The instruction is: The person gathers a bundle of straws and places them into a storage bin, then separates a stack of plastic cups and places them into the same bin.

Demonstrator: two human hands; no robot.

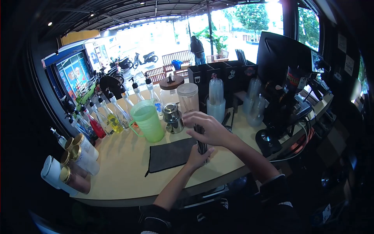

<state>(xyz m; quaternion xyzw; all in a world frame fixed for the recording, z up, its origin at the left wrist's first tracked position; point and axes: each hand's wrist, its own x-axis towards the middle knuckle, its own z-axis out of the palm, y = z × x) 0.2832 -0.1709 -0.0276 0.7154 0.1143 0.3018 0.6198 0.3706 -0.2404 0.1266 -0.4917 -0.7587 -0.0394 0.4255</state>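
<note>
Nearest, two dark sleeves (156, 219) lead to the person's hands above the front of the desk (128, 177). The left hand (198, 157) is closed around the lower part of a dark, slim, glossy object (201, 145) that stands roughly upright between the palms. Its exact kind cannot be told, since fingers cover much of it. The right hand (213, 129) curves over its upper end, fingers reaching leftward with the thumb below; whether it grips or only rests there cannot be told.

The step in hand looks like two-handed handling, with the left hand seeming to steady and the right working at the top. The next move, as I judge it, calls for keeping the lower hold firm while the right hand either settles its grip or clears the upper end.

Just past the hands, a dark grey cloth (167, 156) lies flat on the desk. Beyond it stand a metal drip coffee filter (171, 112), a translucent green pitcher (147, 121), a lidded clear canister (188, 98) and stacked clear plastic cups (216, 95), all near enough to be knocked by a wide swing. Behind the cups is a black organizer (230, 74); farther off, outside, a person (198, 50) stands near wooden seats (177, 57).
</note>
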